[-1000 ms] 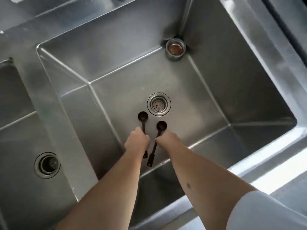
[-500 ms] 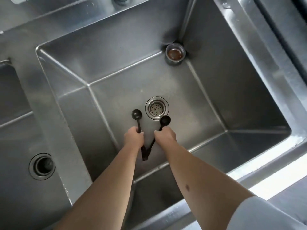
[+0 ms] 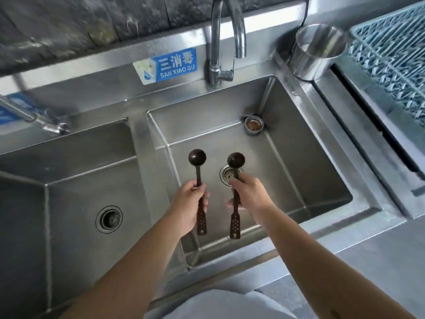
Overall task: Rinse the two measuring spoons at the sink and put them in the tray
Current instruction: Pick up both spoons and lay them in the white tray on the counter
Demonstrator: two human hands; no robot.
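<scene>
Two dark brown measuring spoons with round bowls and perforated handle ends are held above the right steel basin [image 3: 299, 180]. My left hand [image 3: 188, 206] grips the left spoon [image 3: 197, 157] by its handle. My right hand [image 3: 249, 192] grips the right spoon [image 3: 235, 160], whose bowl hangs over the drain strainer [image 3: 226, 177]. Both spoons point away from me, bowls up and roughly parallel. The chrome faucet [image 3: 226, 38] stands behind the basin with no water running. A blue lattice tray [image 3: 391, 54] lies at the far right.
A second basin [image 3: 69, 192] with an open drain [image 3: 109, 218] lies to the left, with another tap [image 3: 34, 116] above it. A steel cup [image 3: 317, 51] stands on the rim between faucet and tray. A small overflow fitting [image 3: 254, 124] sits in the basin's far corner.
Both hands have lifted the spoons up off the basin floor and spread them apart to parallel. The view has tilted up, bringing the faucet, cup and tray into sight.
</scene>
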